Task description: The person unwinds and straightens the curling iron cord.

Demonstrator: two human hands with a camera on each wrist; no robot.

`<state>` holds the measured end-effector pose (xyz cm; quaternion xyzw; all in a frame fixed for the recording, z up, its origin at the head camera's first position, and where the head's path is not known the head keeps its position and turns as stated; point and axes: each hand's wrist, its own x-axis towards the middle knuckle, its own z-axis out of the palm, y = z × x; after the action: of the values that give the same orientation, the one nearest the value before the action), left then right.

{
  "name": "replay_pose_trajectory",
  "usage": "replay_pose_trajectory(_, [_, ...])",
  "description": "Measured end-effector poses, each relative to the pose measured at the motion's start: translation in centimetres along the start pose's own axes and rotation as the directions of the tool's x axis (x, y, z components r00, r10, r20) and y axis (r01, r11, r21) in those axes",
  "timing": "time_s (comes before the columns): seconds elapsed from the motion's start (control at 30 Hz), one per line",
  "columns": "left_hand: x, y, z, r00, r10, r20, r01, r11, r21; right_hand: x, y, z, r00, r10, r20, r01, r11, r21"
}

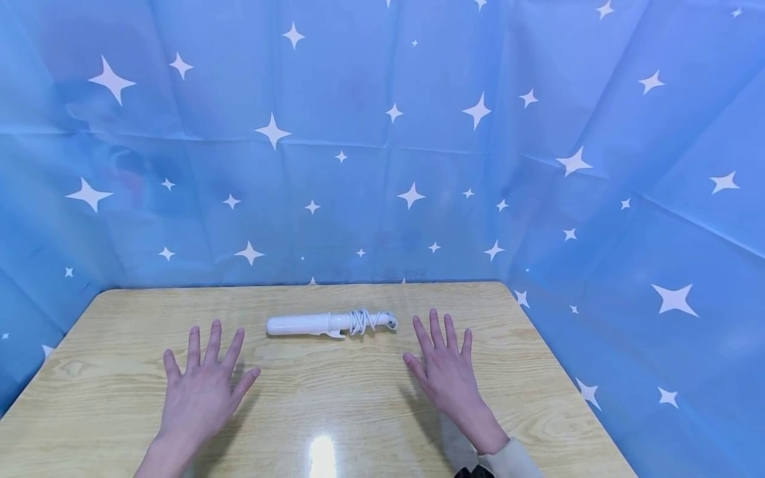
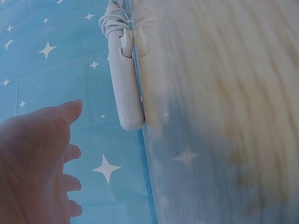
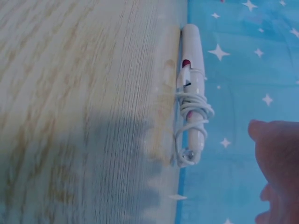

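A white curling iron (image 1: 307, 324) lies crosswise toward the far side of the table, its pale cord (image 1: 361, 321) wound round the handle at the right end. A small lever sticks out near its middle, and the right wrist view shows a bit of dark red by that lever on the curling iron (image 3: 192, 49). My left hand (image 1: 200, 395) is spread, palm down, to the left and nearer me, apart from the iron. To the right, my right hand (image 1: 447, 372) is likewise spread with straight fingers and touches nothing but perhaps air above the wood; both hands cast shadows.
The light wood-grain table (image 1: 335, 411) has a glossy top with a bright reflection near the front. A blue curtain (image 1: 346, 179) with white stars hangs behind it and along its sides. A pale sleeve (image 1: 510, 459) covers the right wrist.
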<state>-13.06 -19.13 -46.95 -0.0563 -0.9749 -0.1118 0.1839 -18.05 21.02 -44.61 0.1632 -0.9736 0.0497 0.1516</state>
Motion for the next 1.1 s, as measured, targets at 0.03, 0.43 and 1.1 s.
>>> replay_pose_trajectory(0.03, [0.0,0.0,0.0,1.0,0.001,-0.002,-0.001,1.0,0.002,0.0,0.0,0.0,1.0,-0.003,-0.005,0.003,1.0,-0.001])
replay_pose_trajectory(0.43, [0.2,-0.3,-0.1,1.0,0.002,0.023,-0.002,1.0,0.006,0.8,0.0,0.5,1.0,-0.009,0.006,0.009,1.0,-0.007])
replay_pose_trajectory(1.1, [3.7,-0.7,1.2,0.987,-0.04,0.154,0.053,0.995,-0.084,3.3,1.3,1.9,0.999,-0.033,0.04,0.03,0.998,0.063])
